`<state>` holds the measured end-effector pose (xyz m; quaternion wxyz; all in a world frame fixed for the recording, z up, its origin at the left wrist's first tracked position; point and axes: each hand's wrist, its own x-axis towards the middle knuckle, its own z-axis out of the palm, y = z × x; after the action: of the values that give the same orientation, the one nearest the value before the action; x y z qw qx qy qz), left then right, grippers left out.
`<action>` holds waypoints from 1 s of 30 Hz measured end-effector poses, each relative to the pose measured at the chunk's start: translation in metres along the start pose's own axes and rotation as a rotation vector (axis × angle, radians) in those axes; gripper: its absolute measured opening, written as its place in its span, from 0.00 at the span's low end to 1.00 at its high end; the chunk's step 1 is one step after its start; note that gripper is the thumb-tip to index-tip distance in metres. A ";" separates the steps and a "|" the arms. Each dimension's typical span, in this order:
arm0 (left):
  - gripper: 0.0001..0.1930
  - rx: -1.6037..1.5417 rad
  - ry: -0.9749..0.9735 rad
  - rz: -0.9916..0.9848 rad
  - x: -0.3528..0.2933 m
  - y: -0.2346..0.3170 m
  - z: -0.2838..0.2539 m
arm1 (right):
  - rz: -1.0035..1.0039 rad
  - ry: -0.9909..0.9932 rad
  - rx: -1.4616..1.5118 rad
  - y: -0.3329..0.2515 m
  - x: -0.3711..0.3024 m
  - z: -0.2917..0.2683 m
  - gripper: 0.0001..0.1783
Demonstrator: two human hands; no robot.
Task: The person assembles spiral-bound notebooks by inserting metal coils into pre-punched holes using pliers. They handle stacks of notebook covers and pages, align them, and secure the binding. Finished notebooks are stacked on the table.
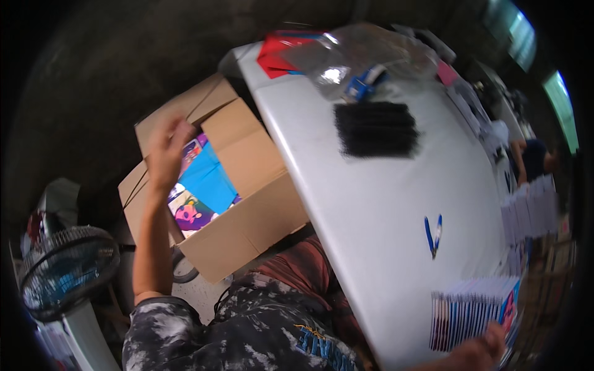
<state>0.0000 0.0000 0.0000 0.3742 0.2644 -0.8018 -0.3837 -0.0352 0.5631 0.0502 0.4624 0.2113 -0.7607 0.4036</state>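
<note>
My left hand (167,148) is raised over an open cardboard box (232,250), smeared by motion, so its fingers do not show clearly. A thin dark line runs past it; whether the hand holds it I cannot tell. Inside the box lie colourful printed booklets (190,213) and a bright blue sheet (210,179). At the table's near right, my right hand (479,351) is against a row of thin booklets (467,315) packed side by side. Its fingers are blurred, and whether they grip a booklet I cannot tell.
On the white table (371,247) lie blue-handled nippers (434,238), a black ribbed bundle (376,130), clear plastic wrap (377,52) and a red packet (278,55). White paper stacks (529,210) line the right side, near another person's arm (518,161). A fan (68,272) stands left.
</note>
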 end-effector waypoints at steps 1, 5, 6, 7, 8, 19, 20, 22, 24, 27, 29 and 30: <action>0.18 0.288 -0.072 0.030 -0.012 -0.081 -0.003 | 0.184 -0.139 -0.073 0.014 -0.009 0.025 0.35; 0.36 0.723 -0.347 -0.597 -0.049 -0.204 0.007 | 0.472 -0.569 0.337 -0.013 -0.056 0.136 0.07; 0.42 0.748 -0.317 -0.658 -0.046 -0.208 0.012 | 0.503 -0.617 0.368 -0.015 -0.074 0.152 0.06; 0.45 0.801 -0.202 -0.632 -0.047 -0.226 0.019 | 0.532 -0.669 0.401 -0.016 -0.089 0.166 0.06; 0.48 0.845 -0.101 -0.605 -0.048 -0.242 0.029 | 0.426 -0.751 0.359 -0.017 -0.098 0.176 0.08; 0.21 0.790 -0.144 -0.608 -0.027 -0.207 0.009 | 0.391 -0.922 0.284 -0.014 -0.135 0.190 0.12; 0.18 0.767 -0.057 -0.541 -0.026 -0.175 -0.005 | 0.388 -0.920 0.291 -0.013 -0.136 0.190 0.12; 0.22 0.439 -0.078 -0.514 -0.024 -0.141 -0.032 | 0.460 -0.927 0.314 -0.009 -0.140 0.188 0.13; 0.25 0.077 -0.128 -0.408 -0.026 -0.081 -0.040 | 0.585 -0.920 0.386 -0.007 -0.142 0.188 0.15; 0.25 -0.439 -0.207 -0.373 -0.048 -0.024 -0.033 | 0.895 -0.976 0.656 -0.012 -0.123 0.205 0.26; 0.26 -0.647 -0.335 -0.445 -0.061 -0.007 -0.014 | 1.161 -0.992 1.004 -0.027 -0.108 0.225 0.34; 0.27 -0.701 -0.421 -0.494 -0.068 -0.004 0.000 | 1.285 -0.989 1.180 -0.030 -0.104 0.230 0.37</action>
<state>0.0398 0.0464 -0.0299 0.1679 0.2217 -0.5955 -0.7537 -0.0873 0.3540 -0.0847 -0.3902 0.1001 -0.5156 0.7562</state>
